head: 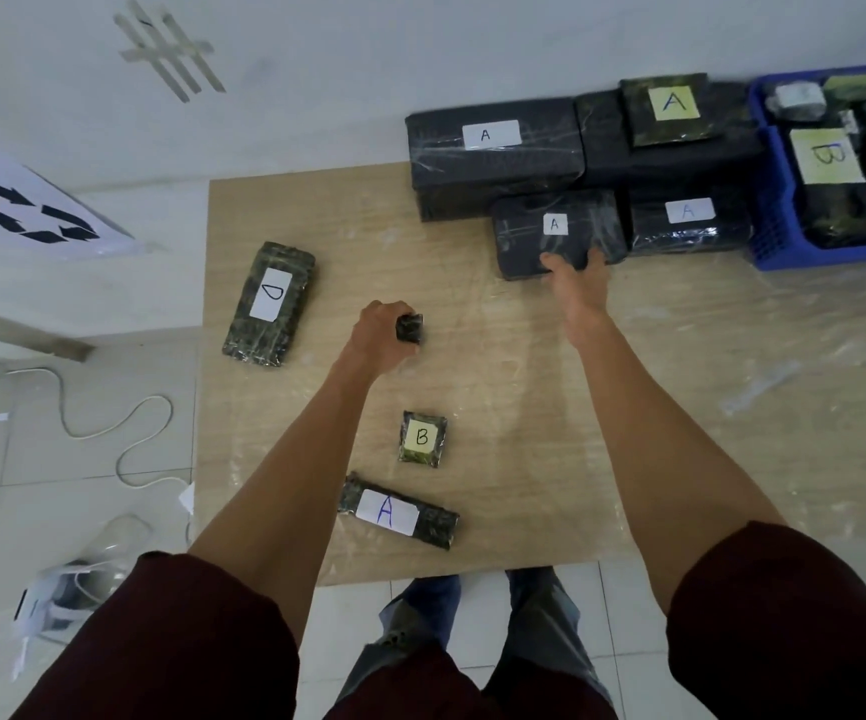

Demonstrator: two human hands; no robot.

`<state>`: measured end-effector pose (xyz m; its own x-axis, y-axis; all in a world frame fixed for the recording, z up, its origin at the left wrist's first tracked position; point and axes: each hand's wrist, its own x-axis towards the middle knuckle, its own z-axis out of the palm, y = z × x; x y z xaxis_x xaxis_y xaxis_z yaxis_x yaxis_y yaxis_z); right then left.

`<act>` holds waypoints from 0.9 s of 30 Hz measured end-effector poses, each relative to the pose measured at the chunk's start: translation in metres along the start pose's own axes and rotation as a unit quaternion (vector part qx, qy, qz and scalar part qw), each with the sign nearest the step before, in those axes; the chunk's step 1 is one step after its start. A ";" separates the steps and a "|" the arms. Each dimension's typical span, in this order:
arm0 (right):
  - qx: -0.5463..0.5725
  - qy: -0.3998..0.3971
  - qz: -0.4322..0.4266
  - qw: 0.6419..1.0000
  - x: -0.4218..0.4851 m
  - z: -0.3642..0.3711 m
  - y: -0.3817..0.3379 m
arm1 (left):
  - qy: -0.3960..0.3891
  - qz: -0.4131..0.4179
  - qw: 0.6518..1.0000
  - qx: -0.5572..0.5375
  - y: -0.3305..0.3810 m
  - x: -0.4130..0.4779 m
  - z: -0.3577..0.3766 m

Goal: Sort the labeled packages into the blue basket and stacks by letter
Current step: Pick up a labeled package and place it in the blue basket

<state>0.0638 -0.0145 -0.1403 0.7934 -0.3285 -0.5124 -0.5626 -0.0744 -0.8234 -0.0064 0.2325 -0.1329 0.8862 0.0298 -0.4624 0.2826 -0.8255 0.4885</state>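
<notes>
Black plastic-wrapped package labelled A (555, 228) is gripped at its near edge by the right hand (576, 288), whose fingers are curled over that edge. The package lies on the pale wood-grain table top (524, 407), straight ahead of the hand, with its long axis running left to right. Its far side sits just before the stack of black wrapped packages marked A (493, 148); whether contact has been made cannot be told. Only a short push away from the body is judged to be needed for it to be seated there.

The left hand (381, 332) is clenched around a small dark wrapped packet (411, 327), whose label is hidden. The blue plastic basket (776, 215) stands at the far right, beyond the A stack, well apart from the left hand and much nearer the right. If the packet belongs there, a long reach across, or a handover, would likely be called for.

Unsorted on the table are a long dark package labelled D (269, 304), a small packet with a yellow B label (422, 439) and a flat package labelled A (398, 513), all nearer the left arm.
</notes>
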 end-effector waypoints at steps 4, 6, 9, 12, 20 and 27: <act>-0.012 -0.012 0.013 1.000 -0.006 0.000 -0.003 | 0.005 0.001 1.000 -0.002 0.004 -0.001 -0.001; -0.019 -0.011 0.016 1.000 -0.014 -0.001 -0.005 | 0.010 0.006 1.000 -0.008 0.008 -0.003 -0.003; -0.025 -0.007 0.019 0.999 -0.028 -0.002 -0.009 | 0.018 0.014 0.999 -0.024 0.015 -0.008 -0.008; -0.050 -0.027 0.004 0.998 -0.044 -0.005 -0.013 | 0.035 0.031 0.998 -0.052 0.022 -0.016 -0.014; -0.159 -0.247 -0.085 0.952 -0.106 -0.012 -0.040 | 0.072 0.122 0.986 -0.091 0.047 -0.048 -0.025; -0.119 -0.256 -0.143 0.949 -0.128 -0.024 -0.053 | 0.105 0.184 0.969 -0.126 0.070 -0.067 -0.033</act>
<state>-0.0138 0.0091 -0.0255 0.8962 0.2332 -0.3774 -0.2947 -0.3229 -0.8994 -0.0341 0.1916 -0.0435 0.9918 -0.1035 -0.0749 -0.0086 -0.6391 0.7691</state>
